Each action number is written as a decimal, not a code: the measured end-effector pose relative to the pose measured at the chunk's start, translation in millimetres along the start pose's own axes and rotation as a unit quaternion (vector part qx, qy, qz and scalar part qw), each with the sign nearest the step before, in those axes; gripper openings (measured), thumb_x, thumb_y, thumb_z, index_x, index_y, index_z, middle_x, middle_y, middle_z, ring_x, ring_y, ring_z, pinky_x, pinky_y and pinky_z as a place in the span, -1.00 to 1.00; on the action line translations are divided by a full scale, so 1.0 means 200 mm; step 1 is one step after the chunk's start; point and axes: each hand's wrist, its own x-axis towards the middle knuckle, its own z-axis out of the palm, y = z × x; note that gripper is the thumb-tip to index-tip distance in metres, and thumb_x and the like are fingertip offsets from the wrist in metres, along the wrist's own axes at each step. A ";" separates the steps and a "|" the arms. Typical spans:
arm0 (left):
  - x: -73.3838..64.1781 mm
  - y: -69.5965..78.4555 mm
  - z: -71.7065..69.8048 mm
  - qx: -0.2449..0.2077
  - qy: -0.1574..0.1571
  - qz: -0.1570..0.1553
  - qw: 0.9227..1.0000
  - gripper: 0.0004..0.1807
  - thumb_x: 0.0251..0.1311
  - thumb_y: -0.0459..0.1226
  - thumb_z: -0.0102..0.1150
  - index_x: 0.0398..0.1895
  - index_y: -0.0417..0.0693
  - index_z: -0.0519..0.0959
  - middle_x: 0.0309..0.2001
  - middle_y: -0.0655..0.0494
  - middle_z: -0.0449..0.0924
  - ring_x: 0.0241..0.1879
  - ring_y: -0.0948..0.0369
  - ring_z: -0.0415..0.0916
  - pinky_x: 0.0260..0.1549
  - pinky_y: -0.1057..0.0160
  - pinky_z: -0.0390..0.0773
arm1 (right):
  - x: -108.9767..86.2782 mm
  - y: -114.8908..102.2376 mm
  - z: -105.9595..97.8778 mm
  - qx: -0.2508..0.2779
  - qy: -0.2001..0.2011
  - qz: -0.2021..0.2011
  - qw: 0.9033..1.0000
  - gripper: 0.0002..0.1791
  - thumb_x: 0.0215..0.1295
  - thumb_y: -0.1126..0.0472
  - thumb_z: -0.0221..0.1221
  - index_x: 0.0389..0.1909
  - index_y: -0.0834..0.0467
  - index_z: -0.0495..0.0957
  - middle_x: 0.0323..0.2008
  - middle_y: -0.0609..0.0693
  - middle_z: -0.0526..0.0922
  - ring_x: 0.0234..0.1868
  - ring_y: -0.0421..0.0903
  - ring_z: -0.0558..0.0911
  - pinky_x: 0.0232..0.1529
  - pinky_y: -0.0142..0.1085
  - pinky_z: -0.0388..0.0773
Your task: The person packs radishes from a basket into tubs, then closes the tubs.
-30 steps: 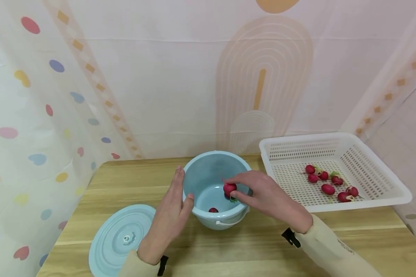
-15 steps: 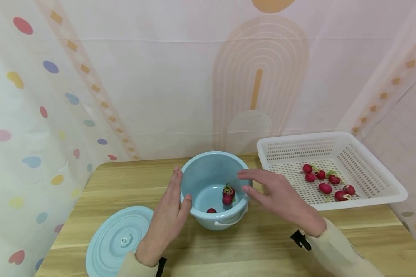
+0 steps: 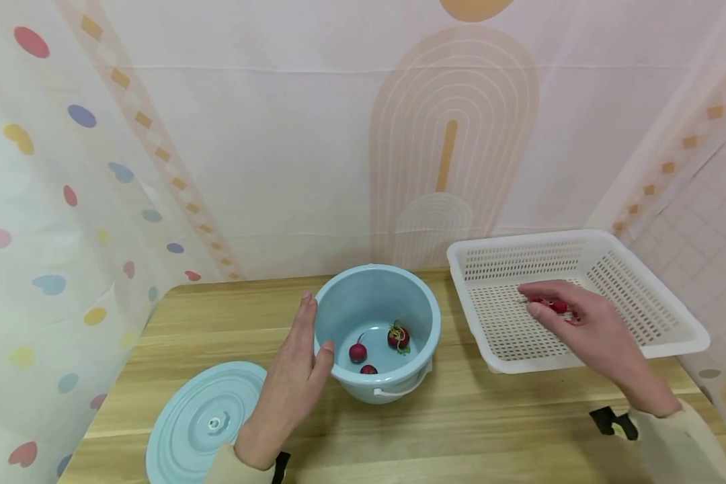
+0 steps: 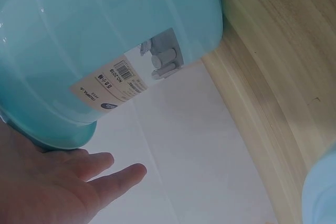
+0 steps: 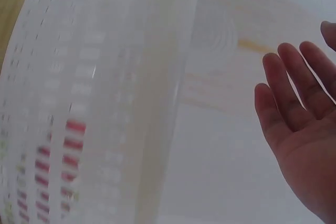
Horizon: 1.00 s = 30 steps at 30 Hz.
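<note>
Radishes [image 3: 357, 353] in blue bucket [image 3: 369, 296] and white basket [image 3: 499, 329]

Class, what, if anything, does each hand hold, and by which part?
The right hand holds nothing; the left hand touches the bucket at its rim, without visibly gripping.

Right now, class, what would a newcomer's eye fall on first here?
Probably the light-blue bucket near the centre, with three red radishes visible inside and the left hand at its rim. Next, perhaps, the white basket at right, with the right hand over it.
</note>
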 end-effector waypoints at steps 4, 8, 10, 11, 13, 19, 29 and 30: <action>0.00 0.00 0.00 -0.001 0.000 -0.001 1.000 -0.25 0.52 -0.20 -0.04 0.64 -0.30 -0.01 0.67 -0.08 -0.09 0.58 -0.07 0.05 0.41 -0.18 0.26 | -0.03 0.09 -0.11 0.008 -0.031 0.047 0.998 -0.70 0.42 0.29 0.29 0.12 0.02 0.70 -0.04 -0.37 0.71 -0.24 -0.43 0.64 -0.34 -0.56 0.53; 0.00 0.00 0.00 -0.003 -0.001 -0.002 1.000 -0.25 0.52 -0.21 -0.04 0.64 -0.31 -0.01 0.67 -0.08 -0.10 0.59 -0.06 0.03 0.43 -0.17 0.25 | -0.04 0.20 -0.18 -0.008 -0.064 0.052 0.997 -0.68 0.43 0.28 0.27 0.16 0.10 0.68 0.06 -0.46 0.62 0.05 -0.60 0.51 0.01 -0.72 0.38; 0.00 0.00 0.00 -0.004 -0.002 -0.002 1.000 -0.25 0.53 -0.21 -0.04 0.64 -0.31 -0.02 0.67 -0.07 -0.10 0.60 -0.04 0.01 0.43 -0.16 0.25 | -0.05 0.25 -0.21 -0.007 -0.082 0.052 0.995 -0.67 0.43 0.29 0.27 0.17 0.11 0.67 0.07 -0.45 0.62 0.07 -0.60 0.50 0.02 -0.72 0.39; 0.00 0.00 0.00 -0.004 -0.003 -0.003 1.000 -0.25 0.53 -0.21 -0.05 0.64 -0.31 -0.02 0.67 -0.07 -0.10 0.60 -0.04 0.00 0.43 -0.16 0.25 | -0.05 0.27 -0.22 -0.008 -0.089 0.054 0.995 -0.67 0.43 0.29 0.28 0.18 0.10 0.67 0.07 -0.45 0.62 0.07 -0.60 0.50 0.00 -0.71 0.40; 0.00 0.00 0.00 -0.004 -0.004 -0.004 1.000 -0.25 0.54 -0.20 -0.05 0.64 -0.30 -0.02 0.67 -0.06 -0.11 0.60 -0.03 0.00 0.43 -0.15 0.25 | -0.05 0.31 -0.24 -0.011 -0.100 0.065 0.993 -0.66 0.42 0.27 0.29 0.18 0.07 0.67 0.06 -0.44 0.63 0.06 -0.60 0.51 -0.04 -0.68 0.45; -0.01 0.00 -0.01 -0.003 -0.005 -0.008 1.000 -0.25 0.53 -0.20 -0.05 0.65 -0.29 -0.02 0.67 -0.08 -0.09 0.60 -0.04 0.01 0.42 -0.17 0.26 | -0.03 0.39 -0.29 -0.019 -0.135 0.098 0.986 -0.67 0.45 0.20 0.27 0.18 0.12 0.65 -0.01 -0.38 0.68 -0.01 -0.51 0.61 -0.21 -0.53 0.59; -0.01 0.00 -0.01 -0.005 -0.007 -0.006 1.000 -0.26 0.55 -0.17 -0.11 0.65 -0.28 -0.02 0.67 -0.06 -0.10 0.59 -0.05 0.02 0.41 -0.18 0.27 | 0.02 0.50 -0.31 -0.012 -0.228 0.116 0.967 -0.58 0.47 0.21 0.25 0.27 0.26 0.56 0.14 0.23 0.67 -0.03 -0.46 0.63 -0.16 -0.38 0.66; 0.00 0.00 -0.01 -0.006 -0.008 -0.007 1.000 -0.26 0.55 -0.17 -0.11 0.65 -0.27 -0.03 0.67 -0.05 -0.10 0.59 -0.05 0.02 0.42 -0.18 0.27 | 0.03 0.51 -0.31 -0.009 -0.240 0.118 0.964 -0.57 0.47 0.21 0.24 0.27 0.28 0.55 0.14 0.26 0.67 -0.03 -0.45 0.62 -0.15 -0.37 0.66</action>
